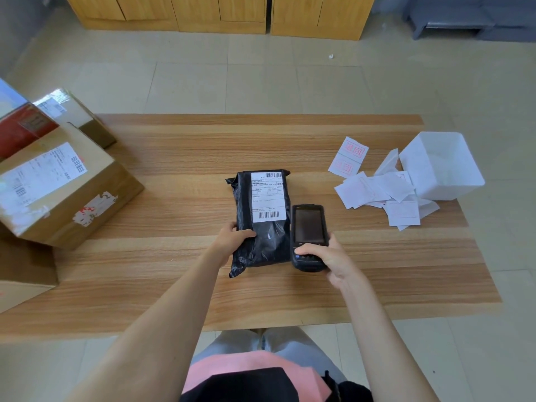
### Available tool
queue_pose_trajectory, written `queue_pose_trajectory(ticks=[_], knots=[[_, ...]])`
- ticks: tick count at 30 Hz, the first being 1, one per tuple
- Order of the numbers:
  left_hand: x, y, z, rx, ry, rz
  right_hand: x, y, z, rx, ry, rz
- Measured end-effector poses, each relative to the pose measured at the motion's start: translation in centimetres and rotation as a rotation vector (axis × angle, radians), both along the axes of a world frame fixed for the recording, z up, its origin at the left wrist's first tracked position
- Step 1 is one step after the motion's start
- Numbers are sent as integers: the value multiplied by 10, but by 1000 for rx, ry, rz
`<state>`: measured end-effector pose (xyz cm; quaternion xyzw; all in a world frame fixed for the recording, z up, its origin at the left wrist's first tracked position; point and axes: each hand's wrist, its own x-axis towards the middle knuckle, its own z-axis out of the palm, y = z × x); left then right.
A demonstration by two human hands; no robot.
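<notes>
A black plastic mailer bag point(268, 242) with a white shipping label point(267, 196) lies lengthwise at the middle of the wooden table point(174, 175). My left hand point(232, 237) grips its near left edge, thumb on top. My right hand point(327, 256) holds a black handheld scanner point(308, 230) just right of the bag, thumb on its lower keys. The scanner's screen is dark and faces up.
Cardboard boxes point(58, 192) with labels are stacked at the table's left end. At the right end stand a white open box point(441, 166) and several loose white slips point(377, 187) with red stamps. Wooden cabinets point(220, 13) line the far wall.
</notes>
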<state>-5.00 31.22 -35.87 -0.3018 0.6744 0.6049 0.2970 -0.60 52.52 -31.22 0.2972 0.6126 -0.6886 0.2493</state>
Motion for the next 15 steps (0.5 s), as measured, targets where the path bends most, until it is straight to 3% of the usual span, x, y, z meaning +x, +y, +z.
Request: queue_pose_trajectory(ticks=[5,15], knots=[[0,1,2,0,-3,6,-7,34,-16,167,-27,-50],[-1,2,4,-23,-3,-2,15,62,-47,220,-85,-10]])
